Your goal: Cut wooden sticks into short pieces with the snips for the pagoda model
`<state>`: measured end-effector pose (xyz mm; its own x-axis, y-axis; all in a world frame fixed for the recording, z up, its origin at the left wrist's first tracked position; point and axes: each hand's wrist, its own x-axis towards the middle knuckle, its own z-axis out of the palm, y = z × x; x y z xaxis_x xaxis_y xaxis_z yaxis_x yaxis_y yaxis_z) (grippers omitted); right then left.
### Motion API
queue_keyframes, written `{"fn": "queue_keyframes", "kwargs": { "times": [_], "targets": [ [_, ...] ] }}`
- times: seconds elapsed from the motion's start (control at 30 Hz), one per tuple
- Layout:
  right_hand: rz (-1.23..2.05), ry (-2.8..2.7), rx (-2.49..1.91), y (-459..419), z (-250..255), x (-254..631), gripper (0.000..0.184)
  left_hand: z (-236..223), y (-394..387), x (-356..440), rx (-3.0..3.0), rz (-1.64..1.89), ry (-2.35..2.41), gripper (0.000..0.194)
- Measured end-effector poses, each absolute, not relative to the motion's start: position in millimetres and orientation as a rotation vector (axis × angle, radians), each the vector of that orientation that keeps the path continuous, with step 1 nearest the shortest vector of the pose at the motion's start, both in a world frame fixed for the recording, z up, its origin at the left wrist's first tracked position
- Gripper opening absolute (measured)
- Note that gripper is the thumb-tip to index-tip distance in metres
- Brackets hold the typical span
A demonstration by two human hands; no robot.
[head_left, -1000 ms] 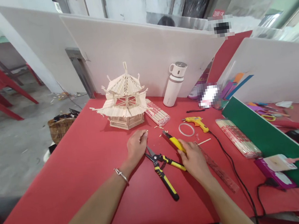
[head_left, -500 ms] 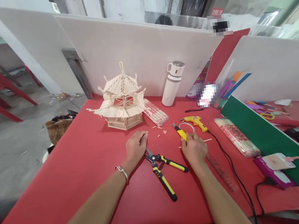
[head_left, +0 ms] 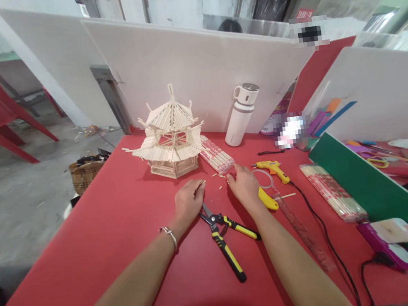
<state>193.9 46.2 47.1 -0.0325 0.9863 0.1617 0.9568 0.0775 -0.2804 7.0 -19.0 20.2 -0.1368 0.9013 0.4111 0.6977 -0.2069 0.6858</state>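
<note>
My left hand [head_left: 189, 199] is closed in a pinch on a small piece of wooden stick [head_left: 203, 183], whose pale end shows at the fingertips. Just below it lie pliers-like cutters [head_left: 212, 219] with black and yellow handles, jaws toward that hand. My right hand [head_left: 244, 187] reaches over the red table with thumb and forefinger apart, beside short cut stick pieces [head_left: 220, 187]. A yellow utility knife [head_left: 268, 198] lies partly hidden beside the right wrist. Behind the hands stands a pagoda model [head_left: 175, 141] made of thin sticks.
A packet of sticks [head_left: 217, 156] lies beside the model, near a white thermos [head_left: 240, 116]. To the right are a yellow glue gun [head_left: 275, 170] with its black cord, a clear ruler [head_left: 305, 232], another stick packet [head_left: 331, 192] and a green board [head_left: 372, 192].
My right hand has let go of the utility knife and moved left and forward to the stick pieces. The left hand keeps its pinch. The view has shifted slightly.
</note>
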Motion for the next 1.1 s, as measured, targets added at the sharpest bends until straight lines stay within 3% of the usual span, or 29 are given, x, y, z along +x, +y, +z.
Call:
{"fn": "queue_keyframes", "kwargs": {
  "times": [0.27, 0.5, 0.73, 1.1],
  "targets": [
    [0.336, -2.056, -1.96, 101.7, 34.8, 181.5, 0.052, 19.5, -16.2, 5.4, 1.86, 1.249, 1.813, 0.02],
    [0.358, -2.03, -1.889, 112.1, 34.0, 193.2, 0.073, 18.1, -15.0, 5.6, 1.853, 1.251, 1.81, 0.021],
    [0.372, -2.223, -1.647, 82.1, 29.9, 200.2, 0.026, 15.5, -14.0, 3.5, 1.836, 1.244, 1.878, 0.021],
    [0.294, -2.562, -1.534, 105.5, 48.8, 169.9, 0.017, 18.3, -14.3, 3.2, 1.821, 1.269, 1.886, 0.023]
  ]
}}
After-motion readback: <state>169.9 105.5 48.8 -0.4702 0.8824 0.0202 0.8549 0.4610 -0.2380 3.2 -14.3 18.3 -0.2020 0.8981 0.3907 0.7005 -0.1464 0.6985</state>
